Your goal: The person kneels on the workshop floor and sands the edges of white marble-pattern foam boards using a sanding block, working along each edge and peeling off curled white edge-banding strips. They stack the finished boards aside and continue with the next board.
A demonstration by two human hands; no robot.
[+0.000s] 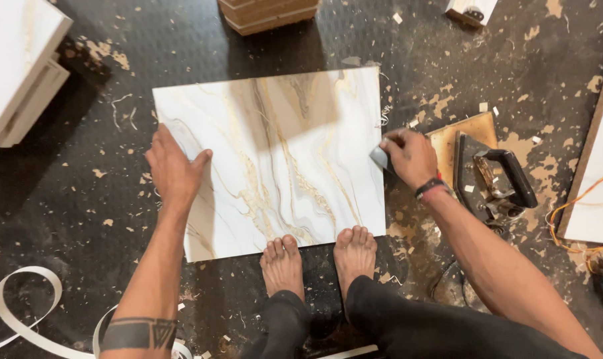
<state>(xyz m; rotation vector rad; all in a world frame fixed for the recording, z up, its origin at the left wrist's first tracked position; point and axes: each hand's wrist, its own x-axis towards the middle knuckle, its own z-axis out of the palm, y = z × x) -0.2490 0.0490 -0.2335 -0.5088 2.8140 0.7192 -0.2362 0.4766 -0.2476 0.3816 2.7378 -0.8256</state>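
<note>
Head camera view, looking straight down. A rectangular white board with a glossy marble-pattern face veined in gold and grey (275, 159) is laid flat on the dark, textured floor (82, 219), its near edge pinned under two bare feet (318, 259).

The left hand (175, 169) is spread wide and pressed palm-down on the board's left edge, nothing held. The right hand (411, 156) is closed around a small dark grey flat tool (380, 158), which is set against the board's right edge, about mid-way along it.

Progress, as judged: thin pale curls (385, 113) are seen hanging at the right edge above the tool, so that upper stretch appears worked already; the stretch below the hand, down to the near corner, looks not yet reached. The state of the other three edges cannot be told.

Board face appears clean, unscratched, with a shadow across its middle.

Also noted: a black clothes iron (494, 183) on a brown board offcut just right of the right hand; coils of white edge-banding strip (28, 312) at lower left; shavings scattered all over the floor.
</note>
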